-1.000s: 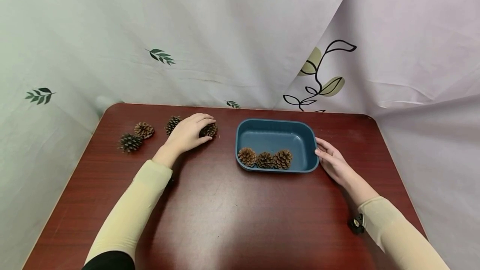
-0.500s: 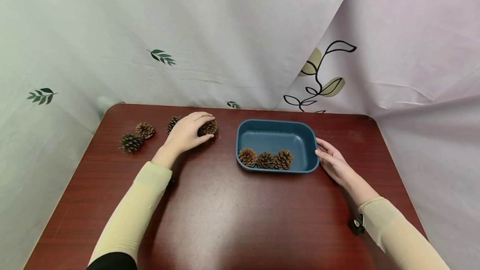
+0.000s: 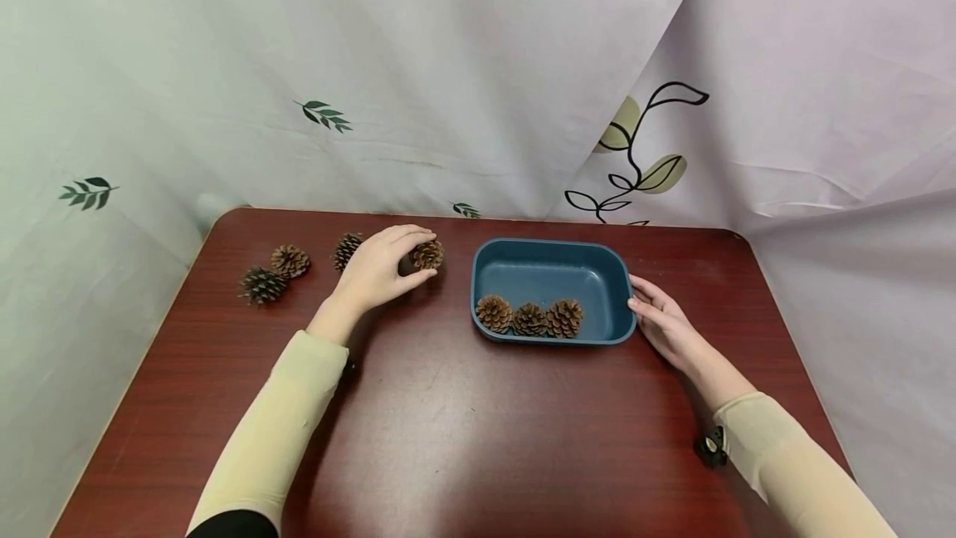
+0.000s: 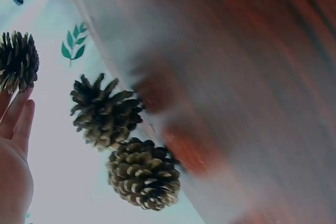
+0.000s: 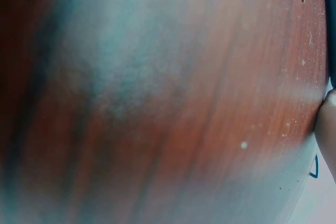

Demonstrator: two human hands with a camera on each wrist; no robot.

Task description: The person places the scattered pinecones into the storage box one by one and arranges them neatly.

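My left hand (image 3: 378,264) holds a brown pine cone (image 3: 428,255) between thumb and fingers near the table's far edge. The left wrist view shows this pine cone (image 4: 18,61) at the fingertips. Just behind that hand sits another pine cone (image 3: 347,251), partly hidden by it. A blue rectangular basin (image 3: 605,330) stands right of centre, with three pine cones (image 3: 529,320) in a row along its near wall. Against the basin's right end rests my right hand (image 3: 667,326), thumb at the rim and fingers along the outer wall.
Farther left on the reddish-brown table (image 3: 478,430) lie a dark pine cone (image 3: 263,285) and a lighter pine cone (image 3: 290,261), side by side. A pale curtain (image 3: 448,90) with leaf prints hangs behind the far edge.
My left hand has shifted slightly right with the pine cone, which shows more clearly beyond the fingers now. The right hand and the basin have stayed in place.
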